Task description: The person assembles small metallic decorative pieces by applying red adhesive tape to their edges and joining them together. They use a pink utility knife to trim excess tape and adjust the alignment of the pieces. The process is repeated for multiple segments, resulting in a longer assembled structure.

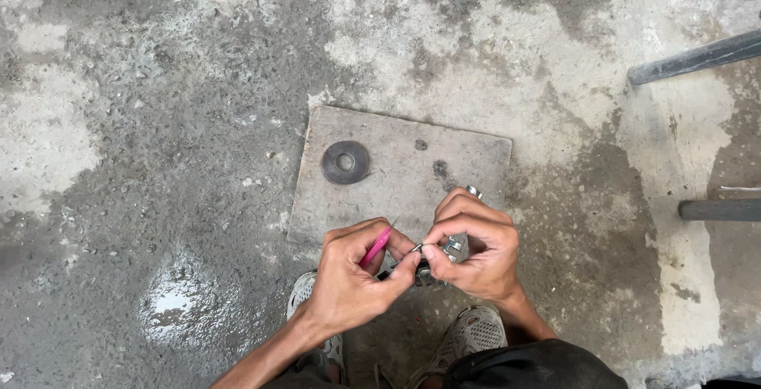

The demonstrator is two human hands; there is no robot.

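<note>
Concrete floor [158, 120]; both hands curled, left hand [353, 282] pinching pink tool [376, 246].

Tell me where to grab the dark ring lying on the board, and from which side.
Grip the dark ring across its outer rim, coming straight down from above. It lies flat on the board, apart from both hands, so no edge is raised. A fingertip hooked into its centre hole would likely help tip it up first.

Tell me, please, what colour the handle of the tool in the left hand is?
Pink; the tool handle shows in the head view, gripped by the left hand.
</note>
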